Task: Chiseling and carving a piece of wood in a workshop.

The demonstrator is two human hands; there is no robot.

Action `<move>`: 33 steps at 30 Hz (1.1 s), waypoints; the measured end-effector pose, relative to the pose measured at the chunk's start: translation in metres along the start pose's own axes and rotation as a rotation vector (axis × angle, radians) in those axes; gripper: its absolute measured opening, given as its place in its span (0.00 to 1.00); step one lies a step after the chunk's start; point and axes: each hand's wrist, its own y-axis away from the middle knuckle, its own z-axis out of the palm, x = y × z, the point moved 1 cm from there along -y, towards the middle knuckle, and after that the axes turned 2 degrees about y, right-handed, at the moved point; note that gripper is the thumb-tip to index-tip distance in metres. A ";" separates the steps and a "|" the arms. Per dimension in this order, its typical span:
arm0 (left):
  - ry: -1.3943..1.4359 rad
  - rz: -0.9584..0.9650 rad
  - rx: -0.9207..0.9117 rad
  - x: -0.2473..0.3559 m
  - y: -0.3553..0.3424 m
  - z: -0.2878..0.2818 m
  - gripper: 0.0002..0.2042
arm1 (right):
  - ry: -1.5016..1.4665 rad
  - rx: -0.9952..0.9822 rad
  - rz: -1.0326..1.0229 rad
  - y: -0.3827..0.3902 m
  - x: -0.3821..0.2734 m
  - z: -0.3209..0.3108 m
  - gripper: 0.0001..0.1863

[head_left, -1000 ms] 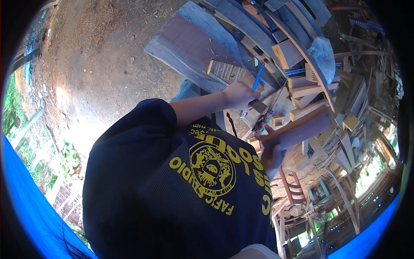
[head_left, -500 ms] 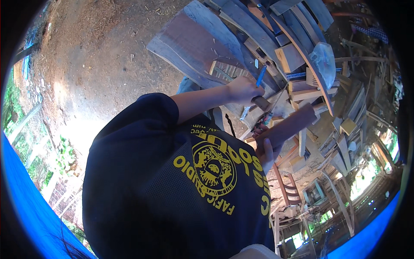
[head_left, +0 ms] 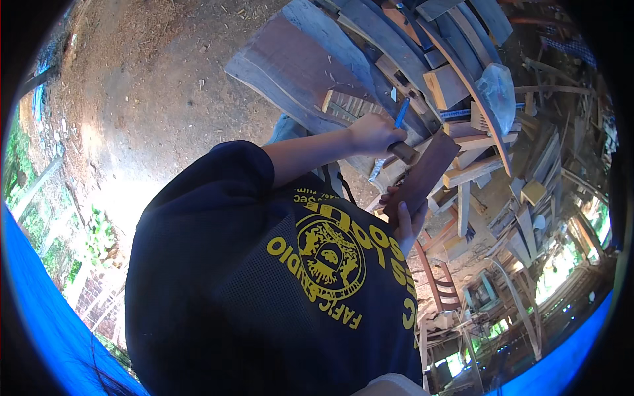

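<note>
My left hand (head_left: 375, 134) is closed in a fist around a short brown wooden block (head_left: 403, 153), whose end sticks out from the fingers. A slim blue pen-like stick (head_left: 402, 113) juts up from the same fist. Close beside it, my right hand (head_left: 411, 220) grips the lower end of a flat dark brown board (head_left: 426, 173), thumb on its face. The board slants up and away to the right, its far end near stacked timber. Whether block and board touch is hard to make out.
A wide dark slab (head_left: 290, 72) lies ahead, bearing a small slatted wooden piece (head_left: 350, 105). Planks and blocks (head_left: 446, 89) are piled to the right, with a clear plastic bag (head_left: 495, 96) on them. A reddish slatted wooden frame (head_left: 444, 287) stands farther right.
The board in my right hand has swung to the left and steeper, closer to my left hand. My left hand has shifted only slightly, still holding the block and blue stick.
</note>
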 end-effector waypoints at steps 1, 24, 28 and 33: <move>0.002 0.000 0.013 0.000 0.000 0.000 0.10 | -0.015 0.020 -0.022 -0.002 0.003 -0.003 0.21; -0.027 -0.163 0.046 -0.029 0.008 -0.007 0.08 | 0.372 0.258 0.175 -0.031 0.020 -0.006 0.24; -0.027 -0.191 0.046 -0.043 0.017 -0.010 0.10 | 0.141 0.459 -0.004 -0.014 0.001 -0.072 0.27; -0.040 -0.068 -0.041 -0.017 0.013 0.002 0.10 | -0.033 0.664 -0.187 -0.008 -0.040 -0.084 0.26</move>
